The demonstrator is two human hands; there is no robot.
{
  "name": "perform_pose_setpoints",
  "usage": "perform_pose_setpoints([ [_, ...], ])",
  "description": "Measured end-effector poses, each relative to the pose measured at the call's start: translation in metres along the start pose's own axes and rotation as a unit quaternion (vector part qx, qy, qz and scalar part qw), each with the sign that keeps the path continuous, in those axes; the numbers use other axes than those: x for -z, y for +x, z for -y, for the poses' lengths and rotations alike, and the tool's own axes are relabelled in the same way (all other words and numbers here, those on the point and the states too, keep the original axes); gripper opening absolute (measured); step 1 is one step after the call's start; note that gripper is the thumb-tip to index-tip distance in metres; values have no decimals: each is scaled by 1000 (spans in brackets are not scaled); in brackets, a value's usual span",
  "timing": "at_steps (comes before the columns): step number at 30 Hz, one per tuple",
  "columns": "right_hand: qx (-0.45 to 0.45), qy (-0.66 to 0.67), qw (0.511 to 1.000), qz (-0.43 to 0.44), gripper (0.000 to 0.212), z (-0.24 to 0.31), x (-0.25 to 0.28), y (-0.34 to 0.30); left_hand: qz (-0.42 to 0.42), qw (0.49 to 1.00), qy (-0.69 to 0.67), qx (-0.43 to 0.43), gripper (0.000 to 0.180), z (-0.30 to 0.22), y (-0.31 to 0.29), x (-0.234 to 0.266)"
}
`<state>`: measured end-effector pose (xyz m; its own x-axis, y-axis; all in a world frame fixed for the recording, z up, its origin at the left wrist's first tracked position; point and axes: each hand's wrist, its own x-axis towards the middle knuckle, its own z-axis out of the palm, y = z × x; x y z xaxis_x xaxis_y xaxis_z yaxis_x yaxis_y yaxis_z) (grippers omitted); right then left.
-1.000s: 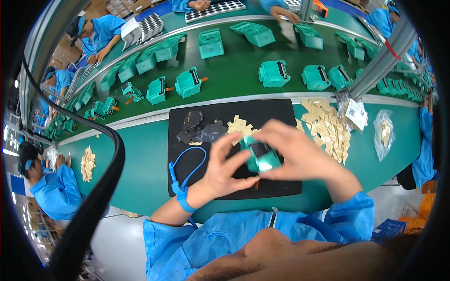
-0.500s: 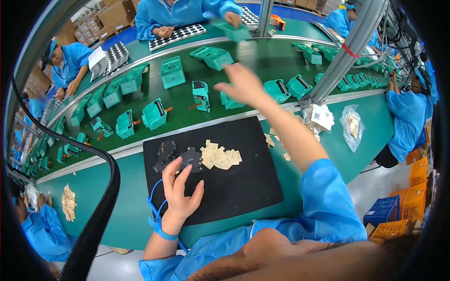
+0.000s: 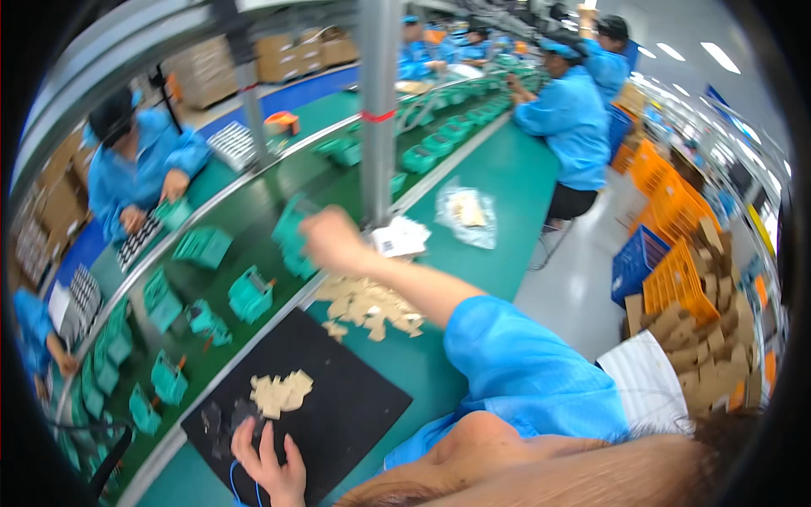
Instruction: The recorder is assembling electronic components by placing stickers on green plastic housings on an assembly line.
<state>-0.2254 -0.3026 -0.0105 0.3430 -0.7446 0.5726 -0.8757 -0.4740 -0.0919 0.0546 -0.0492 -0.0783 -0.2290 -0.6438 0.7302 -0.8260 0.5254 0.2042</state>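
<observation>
The blurred right hand [image 3: 332, 241] is at a teal, box-shaped plastic housing [image 3: 291, 243] over the glossy dark-green belt [image 3: 263, 196]; I cannot tell its grip. The left hand [image 3: 274, 469], fingers spread, hovers above the black rectangular mat [image 3: 342, 393].

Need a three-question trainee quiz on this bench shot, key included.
1. Which of the wearer's hands is out over the belt, at a green housing?
2. True or false: the clear bag lies on the green tabletop.
3. The left hand is over: a) a blue crate, b) the black mat, c) the clear bag.

Key:
1. The right hand; blur hides whether it grips the housing.
2. True.
3. b
</observation>
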Motion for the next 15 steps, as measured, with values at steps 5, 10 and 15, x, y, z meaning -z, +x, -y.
perform_pose_setpoints([
  [5, 65, 614, 716, 325, 33, 89, 37, -77, -1, 995, -32, -100, 51, -32, 37, 3],
  [10, -92, 788, 383, 474, 19, 114, 33, -119, 81, 978, -178, -78, 62, -39, 20, 5],
  [15, -30, 554, 775, 302, 21, 98, 32, -101, 92, 969, -191, 130, 92, -55, 8, -11],
])
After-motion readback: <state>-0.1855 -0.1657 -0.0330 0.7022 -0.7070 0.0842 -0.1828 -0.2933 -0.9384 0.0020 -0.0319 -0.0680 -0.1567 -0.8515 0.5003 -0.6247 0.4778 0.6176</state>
